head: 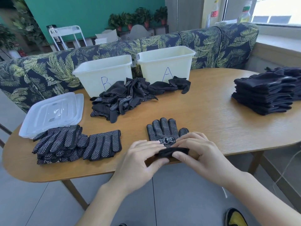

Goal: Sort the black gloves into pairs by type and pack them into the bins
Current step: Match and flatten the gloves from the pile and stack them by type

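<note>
Pinching the black cuff of a dotted glove, both hands work at the near edge of the worktop. The left hand has thumb and fingers closed on the cuff's left end; the right hand clamps its right end, thumb under, fingers over. The cuff looks rolled or folded back, though whether 1 glove or a stacked pair lies there cannot be told.

The glove's long axis runs straight away from the person, fingertips pointing toward the bins, palm dots and printed label up. So the grip sits at the near end and the rest of the glove extends forward; both hands are equally near it.

To the left lies a stack of dotted gloves with another dotted pair just beside it, below 2 clear lids. Farther back, an unsorted heap rests against bin B and bin A. Plain black gloves are stacked far right.
</note>
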Demonstrator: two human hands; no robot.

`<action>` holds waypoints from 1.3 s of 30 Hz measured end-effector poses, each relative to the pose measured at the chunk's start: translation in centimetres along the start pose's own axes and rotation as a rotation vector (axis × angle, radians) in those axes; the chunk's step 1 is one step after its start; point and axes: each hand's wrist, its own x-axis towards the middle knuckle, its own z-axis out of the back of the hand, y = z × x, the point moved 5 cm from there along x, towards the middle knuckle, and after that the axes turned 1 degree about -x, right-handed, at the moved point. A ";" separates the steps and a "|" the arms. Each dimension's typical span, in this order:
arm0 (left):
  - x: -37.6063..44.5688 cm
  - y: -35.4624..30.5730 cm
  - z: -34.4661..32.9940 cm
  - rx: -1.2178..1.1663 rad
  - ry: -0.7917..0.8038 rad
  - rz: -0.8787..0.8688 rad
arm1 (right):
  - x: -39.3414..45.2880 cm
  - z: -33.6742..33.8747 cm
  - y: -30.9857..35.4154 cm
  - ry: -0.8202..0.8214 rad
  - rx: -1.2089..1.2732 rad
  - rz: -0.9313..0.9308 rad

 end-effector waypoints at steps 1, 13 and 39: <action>0.1 -0.1 0.0 -0.024 -0.025 0.024 | 0.1 0.1 0.0 -0.001 0.040 -0.035; 2.5 0.4 0.0 -0.251 -0.114 0.350 | 2.9 1.3 -2.1 -0.156 0.316 -0.295; 5.4 2.8 -0.9 0.078 -0.159 0.455 | 7.8 -0.2 -7.7 -0.056 0.052 -0.564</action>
